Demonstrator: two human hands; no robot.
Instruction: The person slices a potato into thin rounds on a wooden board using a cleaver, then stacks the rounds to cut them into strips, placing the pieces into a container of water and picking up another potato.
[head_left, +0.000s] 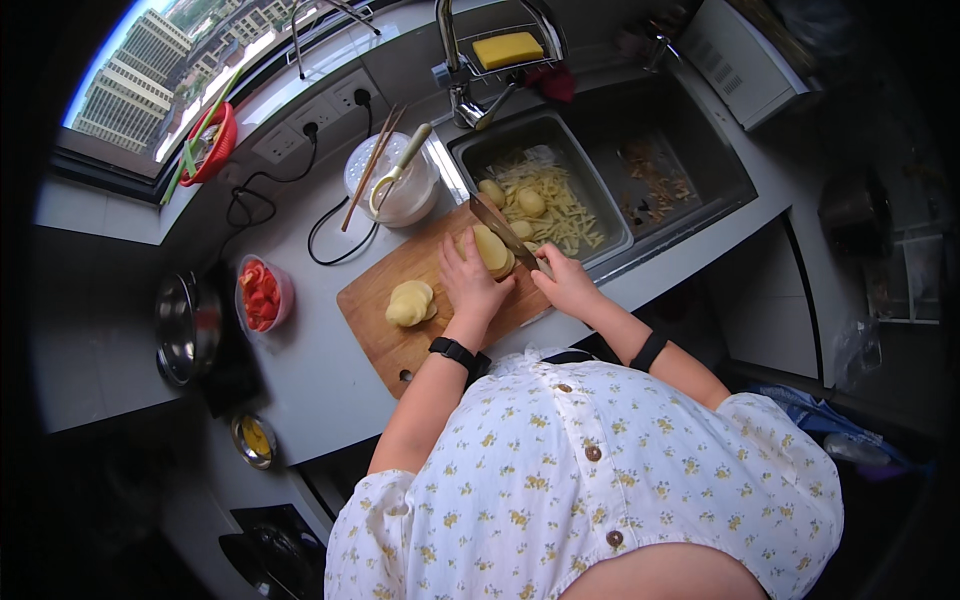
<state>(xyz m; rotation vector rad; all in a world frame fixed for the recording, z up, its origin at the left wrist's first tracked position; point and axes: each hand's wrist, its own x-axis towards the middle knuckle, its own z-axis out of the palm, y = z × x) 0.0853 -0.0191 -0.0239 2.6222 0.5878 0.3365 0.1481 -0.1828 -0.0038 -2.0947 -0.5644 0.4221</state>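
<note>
My left hand (471, 279) presses with spread fingers on a peeled, partly sliced potato (489, 247) at the right part of a wooden cutting board (375, 296). In my right hand (564, 283) is the handle of a kitchen knife (501, 229), its blade lying along the potato's right side. A fanned stack of potato slices (411, 304) rests on the board, left of my left hand. Just beyond the board, the sink's left basin (626, 238) holds potato strips (559, 206) and several whole peeled potatoes (532, 202).
Behind the board stands a lidded plastic container (411, 196) with a peeler (405, 161) and chopsticks (371, 165) on top. A bowl of cut tomatoes (262, 296) sits at left, near a metal pot (180, 330). The faucet (466, 112) rises behind the sink. A black cord (319, 232) crosses the counter.
</note>
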